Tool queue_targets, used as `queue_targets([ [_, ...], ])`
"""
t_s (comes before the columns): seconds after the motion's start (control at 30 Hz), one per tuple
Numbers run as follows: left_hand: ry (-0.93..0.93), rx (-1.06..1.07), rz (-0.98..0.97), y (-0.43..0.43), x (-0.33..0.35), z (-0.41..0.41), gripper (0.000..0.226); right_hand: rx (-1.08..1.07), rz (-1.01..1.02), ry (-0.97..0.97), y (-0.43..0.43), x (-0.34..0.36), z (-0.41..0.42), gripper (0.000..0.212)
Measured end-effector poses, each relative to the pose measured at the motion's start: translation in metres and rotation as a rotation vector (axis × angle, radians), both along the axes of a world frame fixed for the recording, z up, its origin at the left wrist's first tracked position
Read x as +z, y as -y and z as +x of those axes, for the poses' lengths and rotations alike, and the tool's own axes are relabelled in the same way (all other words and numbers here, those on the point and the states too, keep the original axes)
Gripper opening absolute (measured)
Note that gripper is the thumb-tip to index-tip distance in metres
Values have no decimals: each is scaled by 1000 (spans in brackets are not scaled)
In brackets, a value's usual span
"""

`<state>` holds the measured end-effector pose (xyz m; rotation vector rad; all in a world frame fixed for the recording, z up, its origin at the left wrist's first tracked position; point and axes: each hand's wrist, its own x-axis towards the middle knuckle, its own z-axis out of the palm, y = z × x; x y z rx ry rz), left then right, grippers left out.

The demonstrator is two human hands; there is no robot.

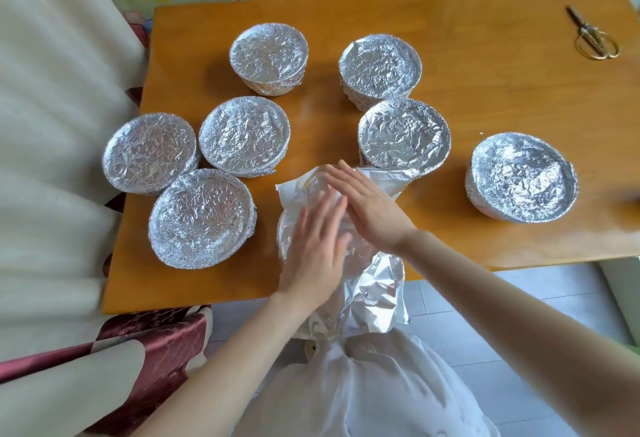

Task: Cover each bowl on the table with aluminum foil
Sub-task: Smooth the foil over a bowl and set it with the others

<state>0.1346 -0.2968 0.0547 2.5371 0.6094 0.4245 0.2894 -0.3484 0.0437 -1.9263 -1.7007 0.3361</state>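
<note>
Several bowls wrapped in crinkled aluminum foil stand on the orange wooden table, among them one at the front left and one at the right. Near the front edge a loose foil sheet lies draped over another bowl, which it mostly hides, and hangs down past the table edge. My left hand presses flat on this foil with straight fingers. My right hand lies flat on the foil just beyond it, its fingers pointing left.
Gold-handled scissors lie at the table's far right corner. A cream curtain hangs along the left side. Tiled floor shows below the front edge, and my white clothing is at the bottom.
</note>
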Motion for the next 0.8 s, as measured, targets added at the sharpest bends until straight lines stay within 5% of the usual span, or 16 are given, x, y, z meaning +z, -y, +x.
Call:
queue_targets([
  [0.13, -110, -157, 107, 3, -20, -16, 55, 96, -141, 124, -26, -4, 18, 46],
  [0.37, -48, -462, 166, -9, -47, -44, 35, 78, -371, 4, -34, -6, 32, 41],
  [0.8, -5, -501, 194, -10, -54, -48, 33, -138, -409, -218, -37, -10, 22, 31],
])
